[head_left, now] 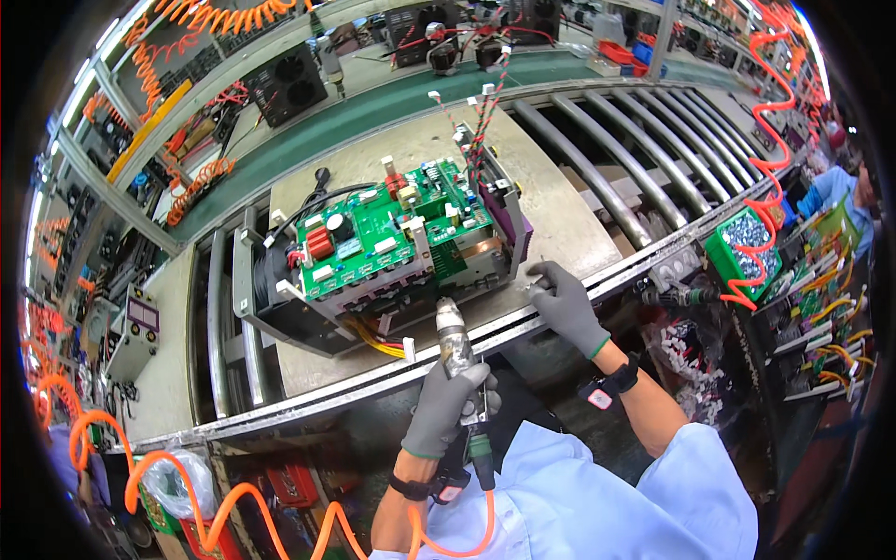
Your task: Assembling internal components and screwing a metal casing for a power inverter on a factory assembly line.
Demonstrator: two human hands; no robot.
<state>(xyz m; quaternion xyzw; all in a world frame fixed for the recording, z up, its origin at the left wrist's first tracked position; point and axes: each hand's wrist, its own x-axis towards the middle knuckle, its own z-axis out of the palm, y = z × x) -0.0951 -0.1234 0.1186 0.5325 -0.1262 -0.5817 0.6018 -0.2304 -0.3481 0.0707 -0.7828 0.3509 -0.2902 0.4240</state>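
Observation:
My left hand (435, 411), in a grey glove, is wrapped round a pneumatic screwdriver (454, 334). The tool points away from me, its nose close to the near side of an electronic unit (467, 266). On top of that unit lies a green circuit board (378, 233) with red, white and black parts. My right hand (567, 306), gloved too, is beside the unit's right end, over the pale work board (569, 224). Its thumb and forefinger are drawn together; anything between them is too small to make out. Yellow wires (375, 338) hang from the unit's near side.
The work board rests on a roller conveyor (644, 140) with a metal front rail (504, 327). An orange coiled air hose (245, 495) runs from the screwdriver to the left. At the right stands a green bin of small screws (745, 245). Red-black wires (483, 131) rise behind the unit.

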